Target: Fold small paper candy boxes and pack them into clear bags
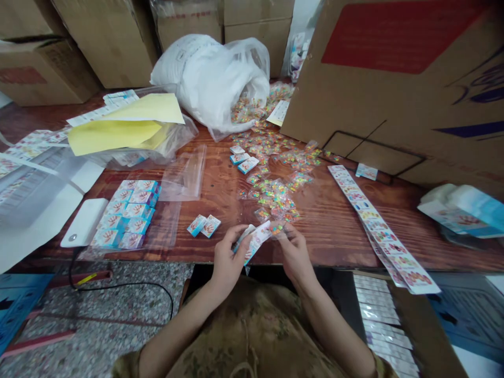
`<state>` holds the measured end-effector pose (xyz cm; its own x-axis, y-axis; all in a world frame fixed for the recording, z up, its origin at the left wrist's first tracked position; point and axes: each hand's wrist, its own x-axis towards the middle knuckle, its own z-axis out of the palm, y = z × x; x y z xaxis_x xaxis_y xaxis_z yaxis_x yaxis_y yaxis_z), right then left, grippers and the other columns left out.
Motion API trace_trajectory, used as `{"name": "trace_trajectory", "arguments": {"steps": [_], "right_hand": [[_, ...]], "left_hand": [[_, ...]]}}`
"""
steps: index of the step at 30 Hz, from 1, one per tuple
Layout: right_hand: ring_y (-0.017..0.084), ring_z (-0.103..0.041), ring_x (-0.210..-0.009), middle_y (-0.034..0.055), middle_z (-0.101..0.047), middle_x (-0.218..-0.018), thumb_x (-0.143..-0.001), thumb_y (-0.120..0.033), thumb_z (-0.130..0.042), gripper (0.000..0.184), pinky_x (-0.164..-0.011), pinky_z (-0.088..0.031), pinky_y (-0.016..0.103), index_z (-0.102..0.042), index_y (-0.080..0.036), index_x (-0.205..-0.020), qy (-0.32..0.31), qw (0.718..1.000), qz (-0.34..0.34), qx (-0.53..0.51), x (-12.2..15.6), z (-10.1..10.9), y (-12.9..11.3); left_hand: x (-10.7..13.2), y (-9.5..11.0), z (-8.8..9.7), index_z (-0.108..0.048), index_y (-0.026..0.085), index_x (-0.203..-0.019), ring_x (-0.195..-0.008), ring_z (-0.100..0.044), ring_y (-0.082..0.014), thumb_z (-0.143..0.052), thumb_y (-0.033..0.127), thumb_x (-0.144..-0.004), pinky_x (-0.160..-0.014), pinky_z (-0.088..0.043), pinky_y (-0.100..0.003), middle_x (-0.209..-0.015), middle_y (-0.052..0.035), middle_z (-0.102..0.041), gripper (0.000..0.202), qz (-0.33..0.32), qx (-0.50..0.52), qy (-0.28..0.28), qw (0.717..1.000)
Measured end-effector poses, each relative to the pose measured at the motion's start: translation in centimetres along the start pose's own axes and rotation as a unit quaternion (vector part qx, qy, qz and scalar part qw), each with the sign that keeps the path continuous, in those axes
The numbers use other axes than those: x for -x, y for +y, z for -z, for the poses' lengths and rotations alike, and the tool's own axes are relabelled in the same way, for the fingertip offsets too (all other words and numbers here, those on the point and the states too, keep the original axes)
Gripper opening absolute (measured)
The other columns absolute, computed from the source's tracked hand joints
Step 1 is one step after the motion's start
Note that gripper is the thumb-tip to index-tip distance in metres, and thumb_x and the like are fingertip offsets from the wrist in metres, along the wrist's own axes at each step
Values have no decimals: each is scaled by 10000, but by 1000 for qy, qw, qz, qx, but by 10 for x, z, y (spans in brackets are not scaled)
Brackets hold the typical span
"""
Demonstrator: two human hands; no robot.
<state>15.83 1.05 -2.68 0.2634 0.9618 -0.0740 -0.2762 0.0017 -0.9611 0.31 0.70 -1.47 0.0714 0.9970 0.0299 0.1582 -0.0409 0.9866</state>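
Note:
My left hand is closed on a small printed carton, white and light blue, held at the table's front edge. My right hand pinches a small clear packet of colourful bits at the carton's right end; whether the packet is partly inside cannot be told. Just beyond my hands lies a heap of similar packets. Two small blue-and-white boxes rest left of my left hand, and a few more boxes lie farther back.
Rows of boxes stand at the left beside a white device and clear plastic bags. A white sack spills packets at the back. Printed strips overhang the front edge. A large carton blocks the right back.

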Motion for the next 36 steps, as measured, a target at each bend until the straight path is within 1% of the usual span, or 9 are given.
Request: {"name": "trace_trajectory", "arguments": {"steps": [4, 7, 13, 16, 19, 22, 29, 32, 36], "right_hand": [[130, -554, -590, 2, -662, -690, -702, -456, -753, 283, -592, -487, 264, -689, -199, -804, 52, 998, -10, -16, -5, 4, 4], [122, -545, -552, 5, -664, -691, -670, -471, -767, 318, -549, -500, 265, -676, -198, -806, 70, 997, -29, -30, -8, 6, 6], [102, -519, -506, -20, -622, -625, -673, -409, -753, 258, -523, -471, 245, -643, -191, -755, 65, 997, -29, -23, -11, 4, 7], [106, -512, -507, -30, -601, -603, -690, -391, -743, 236, -525, -460, 248, -645, -193, -771, 63, 997, -30, -26, -11, 3, 6], [113, -507, -513, -38, -576, -568, -706, -390, -743, 227, -525, -446, 248, -651, -197, -781, 52, 997, -35, -34, -11, 2, 4], [108, -503, -518, -33, -596, -610, -724, -394, -741, 226, -532, -435, 248, -659, -198, -800, 52, 997, -38, -33, -11, 3, 4], [96, -511, -544, -38, -600, -641, -739, -364, -744, 195, -549, -426, 226, -654, -202, -796, 58, 998, -14, -20, -14, 9, 15], [96, -511, -535, -40, -598, -624, -737, -352, -738, 185, -544, -421, 224, -650, -203, -801, 60, 998, -9, -8, -15, 11, 18], [96, -506, -526, -45, -594, -623, -744, -328, -718, 150, -539, -420, 224, -641, -211, -797, 58, 998, -6, 0, -15, 10, 18]], "left_hand": [[-6, -6, 11, -626, 186, -1116, -969, -677, -183, -587, 380, -900, -854, -512, -280, -1036, -63, -719, 294, 5, -8, 13, 1000], [-10, -8, 19, -613, 174, -1116, -984, -679, -194, -603, 384, -886, -864, -519, -296, -1044, -78, -719, 311, 23, 10, 19, 1000], [-16, -5, 28, -606, 165, -1150, -1022, -683, -215, -613, 396, -870, -909, -527, -346, -1113, -116, -718, 363, 36, 69, -1, 997], [-18, -7, 31, -600, 164, -1145, -993, -692, -216, -635, 389, -852, -876, -543, -346, -1071, -111, -729, 371, 40, 87, -12, 995], [-18, -12, 33, -620, 166, -1088, -953, -692, -202, -666, 352, -827, -846, -550, -325, -1018, -90, -732, 323, 28, 85, -22, 996], [-18, -18, 33, -638, 167, -1046, -922, -685, -182, -692, 305, -803, -833, -547, -301, -988, -70, -723, 284, 14, 79, -29, 996], [-18, -23, 30, -677, 175, -971, -852, -669, -160, -694, 284, -807, -786, -536, -269, -910, -44, -710, 198, -13, 58, -40, 997], [-20, -22, 30, -678, 175, -953, -861, -666, -168, -688, 288, -820, -780, -535, -277, -928, -56, -711, 174, -29, 67, -55, 996], [-21, -20, 31, -688, 187, -968, -936, -670, -185, -669, 256, -845, -828, -528, -298, -985, -74, -720, 142, -44, 88, -74, 992]]}}
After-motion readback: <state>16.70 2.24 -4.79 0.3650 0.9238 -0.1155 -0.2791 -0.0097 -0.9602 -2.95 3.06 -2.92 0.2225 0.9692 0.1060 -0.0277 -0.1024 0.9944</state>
